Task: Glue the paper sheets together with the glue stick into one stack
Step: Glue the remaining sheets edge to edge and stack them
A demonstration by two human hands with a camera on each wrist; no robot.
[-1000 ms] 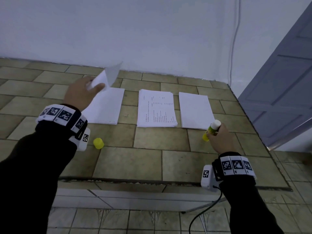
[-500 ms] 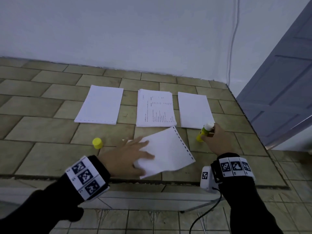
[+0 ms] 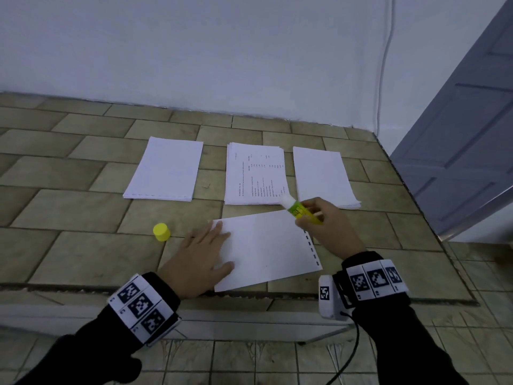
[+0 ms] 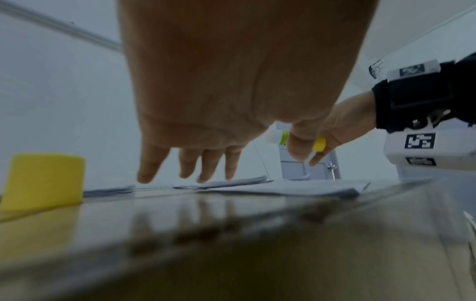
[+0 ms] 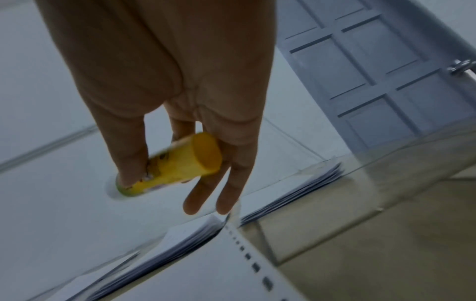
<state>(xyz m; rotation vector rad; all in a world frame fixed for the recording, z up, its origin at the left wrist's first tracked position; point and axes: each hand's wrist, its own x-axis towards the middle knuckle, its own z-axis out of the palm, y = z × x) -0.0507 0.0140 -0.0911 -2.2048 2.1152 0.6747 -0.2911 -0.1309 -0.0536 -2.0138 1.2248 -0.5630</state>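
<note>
While left hand (image 3: 198, 255) lies flat on loose sheet (image 3: 266, 250) and right hand (image 3: 327, 226) clasps uncapped glue stick (image 3: 298, 210), sheet may slide or crease if pressing slackens.

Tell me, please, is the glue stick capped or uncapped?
Uncapped: the glue stick in the right hand shows its bare white tip, and the yellow cap stands apart on the tiles.

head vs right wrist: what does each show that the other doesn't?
Only head: the left hand flat on the loose sheet, the yellow cap, the left paper stack and the printed text on the middle stack.
Only right wrist: the glue stick's yellow base end and the fingers wrapped round it.
Both: the right hand holding the uncapped stick, the sheet's punched edge, the door.
</note>
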